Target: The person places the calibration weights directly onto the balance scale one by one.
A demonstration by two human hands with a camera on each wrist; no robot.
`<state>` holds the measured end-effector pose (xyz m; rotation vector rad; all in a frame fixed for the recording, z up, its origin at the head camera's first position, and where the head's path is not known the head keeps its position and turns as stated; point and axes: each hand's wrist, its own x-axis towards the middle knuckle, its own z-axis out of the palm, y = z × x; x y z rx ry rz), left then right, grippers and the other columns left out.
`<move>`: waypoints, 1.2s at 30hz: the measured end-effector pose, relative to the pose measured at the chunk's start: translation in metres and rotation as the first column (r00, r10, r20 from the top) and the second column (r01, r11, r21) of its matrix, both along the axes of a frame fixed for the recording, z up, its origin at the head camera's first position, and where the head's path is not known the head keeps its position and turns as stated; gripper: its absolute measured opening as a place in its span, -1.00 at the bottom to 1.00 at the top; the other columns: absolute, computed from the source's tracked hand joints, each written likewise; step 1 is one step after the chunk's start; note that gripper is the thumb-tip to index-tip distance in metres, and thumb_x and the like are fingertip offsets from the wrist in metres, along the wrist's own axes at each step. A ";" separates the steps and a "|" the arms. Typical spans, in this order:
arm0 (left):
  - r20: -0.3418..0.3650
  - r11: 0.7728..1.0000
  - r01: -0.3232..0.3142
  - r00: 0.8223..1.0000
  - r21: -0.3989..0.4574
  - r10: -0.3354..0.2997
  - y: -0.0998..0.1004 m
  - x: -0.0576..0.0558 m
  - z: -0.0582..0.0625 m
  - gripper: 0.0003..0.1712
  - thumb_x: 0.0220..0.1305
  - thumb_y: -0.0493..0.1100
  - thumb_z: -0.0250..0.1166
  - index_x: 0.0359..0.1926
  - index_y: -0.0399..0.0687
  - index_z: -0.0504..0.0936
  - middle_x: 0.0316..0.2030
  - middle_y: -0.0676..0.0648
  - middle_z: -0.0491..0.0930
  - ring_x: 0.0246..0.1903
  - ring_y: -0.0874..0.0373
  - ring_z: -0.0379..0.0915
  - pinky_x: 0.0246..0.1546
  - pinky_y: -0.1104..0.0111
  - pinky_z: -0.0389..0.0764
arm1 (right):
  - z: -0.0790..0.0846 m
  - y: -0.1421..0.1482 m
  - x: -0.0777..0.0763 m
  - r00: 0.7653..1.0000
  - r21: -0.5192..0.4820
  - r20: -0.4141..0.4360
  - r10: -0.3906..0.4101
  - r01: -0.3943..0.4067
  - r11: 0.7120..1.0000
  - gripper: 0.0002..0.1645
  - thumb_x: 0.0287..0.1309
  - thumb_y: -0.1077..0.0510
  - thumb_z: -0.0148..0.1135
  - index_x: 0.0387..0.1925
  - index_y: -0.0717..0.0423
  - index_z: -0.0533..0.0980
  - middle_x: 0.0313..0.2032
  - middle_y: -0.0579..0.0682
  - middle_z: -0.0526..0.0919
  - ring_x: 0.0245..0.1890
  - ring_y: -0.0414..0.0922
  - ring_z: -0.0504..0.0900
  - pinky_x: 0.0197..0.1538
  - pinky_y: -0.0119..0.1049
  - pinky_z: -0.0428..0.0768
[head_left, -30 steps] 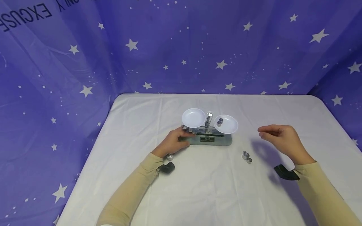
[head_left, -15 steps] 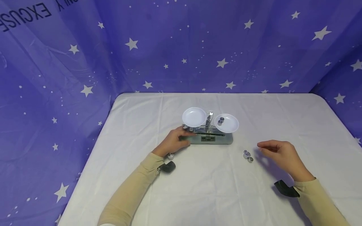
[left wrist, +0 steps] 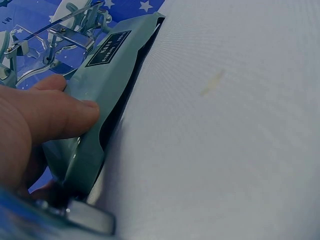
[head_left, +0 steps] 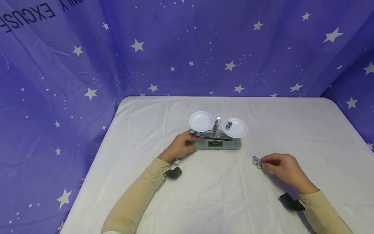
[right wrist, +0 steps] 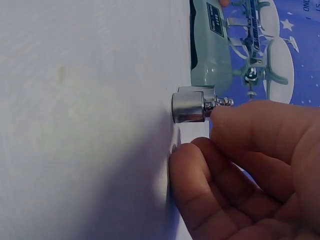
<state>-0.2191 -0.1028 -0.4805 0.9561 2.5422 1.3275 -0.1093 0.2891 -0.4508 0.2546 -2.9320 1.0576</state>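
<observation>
A small balance scale (head_left: 217, 144) with a green base and two white pans stands on the table. My left hand (head_left: 179, 148) grips the left end of its base, thumb (left wrist: 85, 120) on the front face. Two small metal weights (head_left: 229, 125) sit in the right pan (head_left: 239, 130); the left pan (head_left: 201, 121) holds nothing. My right hand (head_left: 286, 167) is at a small group of metal weights on the table, its thumb and a finger at the knob of the nearest weight (right wrist: 189, 106). The thumb partly hides that knob, and the index fingertip is hidden in the right wrist view.
Another metal weight (head_left: 177, 161) stands beside my left wrist. White cloth (head_left: 216, 195) covers the table. A blue curtain (head_left: 163, 42) with white stars hangs behind it and at the sides. Black wrist pieces (head_left: 292, 202) hang below both sleeves.
My right hand has come down and to the left, from above the table to the weights. The left hand keeps its hold on the scale base.
</observation>
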 end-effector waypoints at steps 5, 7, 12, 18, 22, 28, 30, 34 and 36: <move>0.008 1.000 0.000 1.000 0.001 0.000 0.000 0.000 -0.001 -0.57 0.14 -0.33 0.34 0.08 -0.13 0.75 0.30 -0.20 0.55 0.42 -0.13 0.36 0.48 0.01 0.35 | 0.000 -0.002 0.001 1.000 0.019 0.004 0.014 -0.014 1.000 -0.84 0.02 0.30 0.45 -0.30 0.08 0.77 -0.29 0.05 0.83 -0.37 -0.59 0.56 -0.33 -0.56 0.58; 0.004 1.000 0.000 1.000 -0.002 0.000 0.000 0.000 -0.001 -0.56 0.14 -0.33 0.34 0.09 -0.13 0.75 0.30 -0.20 0.56 0.42 -0.13 0.37 0.48 0.01 0.35 | 0.000 -0.002 0.002 1.000 0.029 0.003 0.018 -0.018 0.999 -0.84 0.02 0.31 0.46 -0.31 0.07 0.77 -0.30 0.03 0.82 -0.37 -0.59 0.55 -0.33 -0.55 0.59; 0.002 1.000 0.000 1.000 -0.001 0.000 0.000 0.000 -0.001 -0.56 0.14 -0.33 0.34 0.09 -0.13 0.75 0.29 -0.19 0.56 0.41 -0.13 0.37 0.47 0.01 0.36 | -0.001 -0.004 0.002 0.999 0.029 0.017 0.027 -0.028 0.999 -0.85 -0.01 0.30 0.48 -0.31 0.11 0.77 -0.33 0.02 0.82 -0.39 -0.57 0.56 -0.34 -0.54 0.60; 0.013 1.000 -0.002 1.000 0.003 0.002 0.000 0.001 0.000 -0.56 0.15 -0.34 0.34 0.10 -0.13 0.74 0.30 -0.19 0.56 0.42 -0.13 0.36 0.47 0.01 0.36 | -0.002 -0.007 0.001 0.999 0.033 0.031 0.031 -0.032 0.999 -0.80 -0.06 0.27 0.54 -0.29 0.15 0.76 -0.42 -0.06 0.78 -0.45 -0.52 0.54 -0.37 -0.53 0.58; 0.021 1.000 -0.003 1.000 0.003 0.003 0.000 0.001 0.000 -0.56 0.15 -0.33 0.34 0.10 -0.13 0.74 0.30 -0.20 0.56 0.42 -0.13 0.36 0.47 0.01 0.36 | -0.003 -0.008 0.001 0.999 0.038 0.020 0.031 -0.032 0.999 -0.79 -0.08 0.28 0.55 -0.30 0.15 0.76 -0.45 -0.10 0.77 -0.47 -0.52 0.54 -0.37 -0.53 0.58; 0.005 1.000 -0.002 1.000 0.009 0.002 0.000 0.001 -0.001 -0.56 0.14 -0.34 0.34 0.09 -0.14 0.74 0.28 -0.22 0.57 0.40 -0.16 0.38 0.45 -0.02 0.38 | -0.004 -0.011 0.000 0.999 0.032 -0.014 0.044 -0.044 0.999 -0.79 -0.10 0.29 0.56 -0.32 0.15 0.76 -0.46 -0.11 0.76 -0.48 -0.51 0.55 -0.39 -0.53 0.57; -0.002 1.000 0.000 1.000 0.009 0.000 -0.001 0.001 -0.001 -0.56 0.14 -0.34 0.34 0.09 -0.15 0.74 0.28 -0.22 0.57 0.40 -0.16 0.38 0.45 -0.02 0.39 | -0.004 -0.013 -0.001 0.999 0.035 -0.017 0.050 -0.049 0.998 -0.80 -0.09 0.29 0.56 -0.32 0.15 0.76 -0.47 -0.12 0.76 -0.48 -0.50 0.54 -0.40 -0.53 0.56; -0.007 1.000 0.003 1.000 0.004 -0.003 0.000 0.000 -0.001 -0.56 0.15 -0.33 0.34 0.10 -0.14 0.74 0.28 -0.21 0.57 0.40 -0.15 0.38 0.46 0.01 0.38 | -0.002 -0.015 -0.001 0.999 0.042 -0.008 0.047 -0.046 0.998 -0.81 -0.07 0.30 0.54 -0.32 0.15 0.76 -0.47 -0.12 0.76 -0.49 -0.50 0.53 -0.41 -0.52 0.56; -0.007 1.000 0.004 1.000 0.000 -0.004 0.000 0.000 -0.001 -0.56 0.15 -0.32 0.34 0.10 -0.14 0.74 0.29 -0.21 0.56 0.40 -0.14 0.38 0.46 0.02 0.38 | -0.002 -0.015 0.000 0.999 0.040 -0.010 0.046 -0.046 0.998 -0.82 -0.07 0.31 0.53 -0.32 0.15 0.77 -0.45 -0.10 0.77 -0.48 -0.50 0.53 -0.41 -0.52 0.56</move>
